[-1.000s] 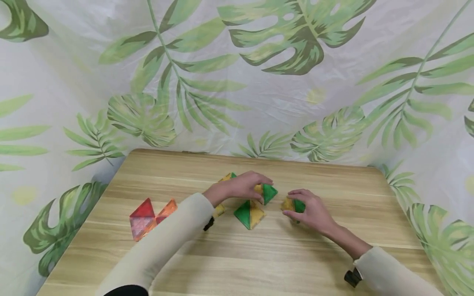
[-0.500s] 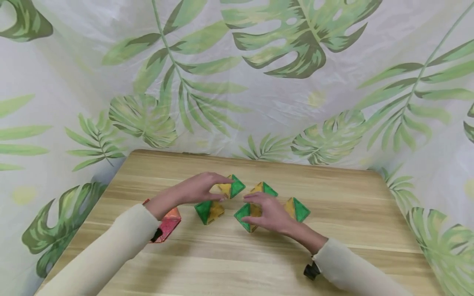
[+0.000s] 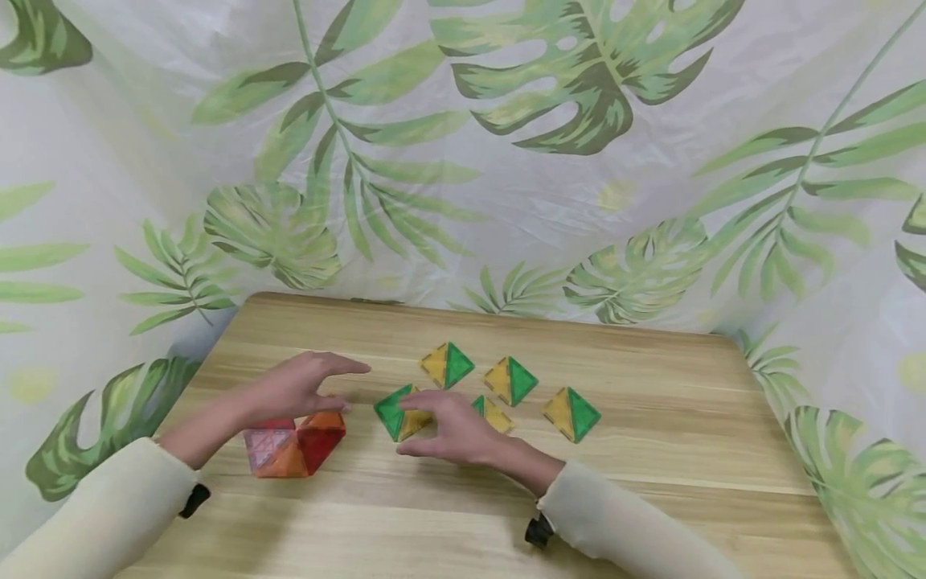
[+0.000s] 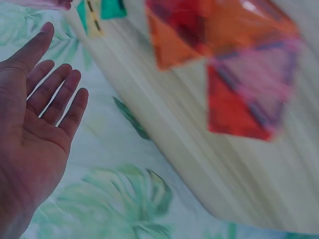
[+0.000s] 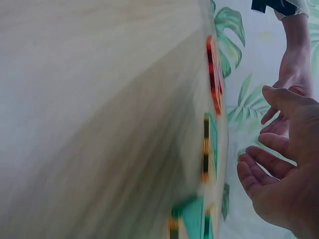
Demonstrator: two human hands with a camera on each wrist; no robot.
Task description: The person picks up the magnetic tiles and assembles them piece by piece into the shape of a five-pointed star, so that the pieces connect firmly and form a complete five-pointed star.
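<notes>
Wood tabletop (image 3: 687,402): far edge mid-frame. Left hand (image 3: 289,390) wide, left of centre; right hand (image 3: 456,430) wide, centre. Red-orange tile cluster (image 3: 289,458) lower left; wood gap, then five green-yellow tile diamonds (image 3: 584,415), centre.

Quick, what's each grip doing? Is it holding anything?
Left grip: open, holding nothing, near the red and orange tiles.
Right grip: open, holding nothing, near a green-and-yellow tile.
</notes>
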